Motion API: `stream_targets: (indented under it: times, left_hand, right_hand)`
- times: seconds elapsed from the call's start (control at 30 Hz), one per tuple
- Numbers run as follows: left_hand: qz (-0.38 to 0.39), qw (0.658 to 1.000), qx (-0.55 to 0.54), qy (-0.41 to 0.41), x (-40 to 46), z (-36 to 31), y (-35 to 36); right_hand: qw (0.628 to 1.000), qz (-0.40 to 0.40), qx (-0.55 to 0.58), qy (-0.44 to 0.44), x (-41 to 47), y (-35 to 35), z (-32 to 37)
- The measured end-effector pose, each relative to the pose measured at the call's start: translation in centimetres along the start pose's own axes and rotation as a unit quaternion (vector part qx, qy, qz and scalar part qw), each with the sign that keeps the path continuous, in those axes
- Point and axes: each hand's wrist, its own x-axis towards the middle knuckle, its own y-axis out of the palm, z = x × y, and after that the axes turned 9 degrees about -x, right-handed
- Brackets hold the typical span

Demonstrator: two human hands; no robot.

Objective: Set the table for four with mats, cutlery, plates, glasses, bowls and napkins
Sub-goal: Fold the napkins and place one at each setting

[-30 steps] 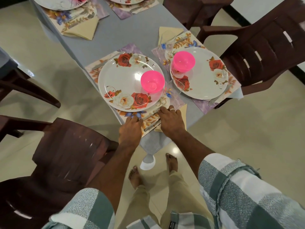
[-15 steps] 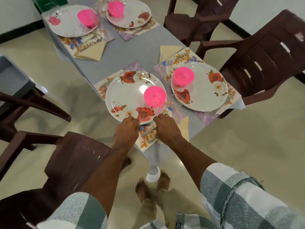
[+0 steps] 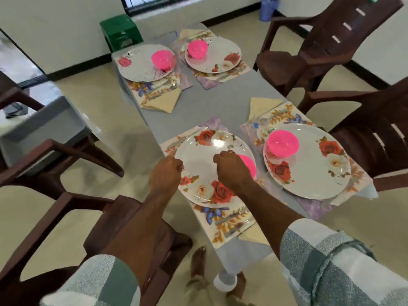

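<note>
Both hands hang over the nearest plate (image 3: 198, 160), backs to the camera with fingers curled under. The left hand (image 3: 166, 173) sits at the plate's left rim and the right hand (image 3: 230, 168) above its middle, partly covering a pink bowl (image 3: 249, 165); whether either hand holds anything cannot be told. The plate is white with red and cream roses and lies on a floral mat (image 3: 223, 226) at the grey table (image 3: 223, 100)'s near edge. Cutlery (image 3: 234, 219) lies on the mat below the plate, a beige napkin (image 3: 254, 236) tucked at its corner. Three more settings with like plates and pink bowls fill the table, brown chairs (image 3: 309, 54) around it
</note>
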Motion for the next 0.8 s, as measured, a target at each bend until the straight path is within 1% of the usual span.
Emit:
stream_targets:
  times: [0.13, 0.23, 0.4, 0.6, 0.8]
  left_hand:
    - [0.005, 0.999, 0.001, -0.045, 5.1, 2.9, 0.4]
    - [0.036, 0.997, 0.01, -0.066, 8.8, 5.1, 1.3]
    - [0.069, 0.996, 0.013, -0.061, 13.1, 7.1, 3.4]
    - [0.07, 0.995, 0.019, -0.062, 15.3, 8.6, 5.2]
    - [0.061, 0.997, 0.026, -0.038, 16.4, 8.2, 5.9]
  right_hand:
    - [0.999, 0.01, -0.025, 0.031, 2.8, 1.0, -0.3]
    - [0.999, 0.004, -0.033, 0.035, 6.2, 1.8, 0.2]
    - [0.997, -0.05, -0.006, 0.064, 10.6, 2.6, 0.7]
    - [0.995, -0.009, 0.004, 0.098, 13.0, 2.9, 0.7]
    - [0.993, -0.009, -0.003, 0.12, 13.7, 2.9, 0.4]
